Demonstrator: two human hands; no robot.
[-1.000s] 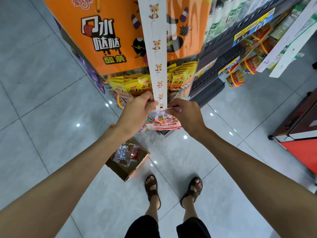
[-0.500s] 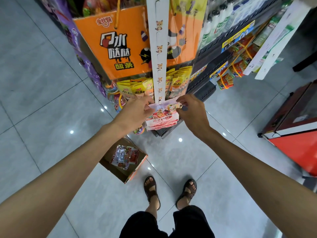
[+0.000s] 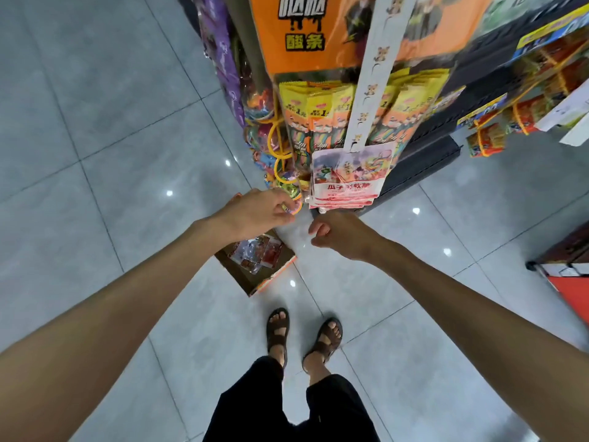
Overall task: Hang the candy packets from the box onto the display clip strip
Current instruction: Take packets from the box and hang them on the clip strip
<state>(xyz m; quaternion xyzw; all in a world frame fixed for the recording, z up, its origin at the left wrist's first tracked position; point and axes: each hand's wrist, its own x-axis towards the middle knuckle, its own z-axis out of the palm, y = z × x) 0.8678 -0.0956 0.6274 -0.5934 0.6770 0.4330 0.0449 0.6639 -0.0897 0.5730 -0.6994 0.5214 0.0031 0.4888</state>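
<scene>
Both my hands have dropped away from the strip (image 3: 371, 81) since a second ago, when the left one pinched its lower end and the right one fed a packet onto it. That packet now hangs free with the other packets (image 3: 349, 173) at the strip's bottom clip, and neither hand touches them.

My left hand (image 3: 258, 213) sits low and to the left of the packets, fingers bent, their tips in front of the ring toys (image 3: 288, 186) that dangle from the display. I cannot tell whether the fingertips touch a toy or merely pass before it. My right hand (image 3: 342, 236) is just below the packets, apart from them, fingers and thumb loosely curled with a gap between them and nothing inside.

Counting: one strip runs down the middle of the display, white with small animal prints, and only its lowest clip is loaded. The packets there overlap in a stack. I make out about four lower edges, though blur keeps me from a firm number.

One box (image 3: 243, 277) stands open on the floor (image 3: 95, 154) beneath my left wrist, with a few spare packets (image 3: 258, 252) lying in it, too jumbled to count. Behind the strip hangs a row of yellow packs (image 3: 318, 113) under one orange sign (image 3: 306, 33). My two sandals (image 3: 278, 330) stand near the box, to its right.
</scene>
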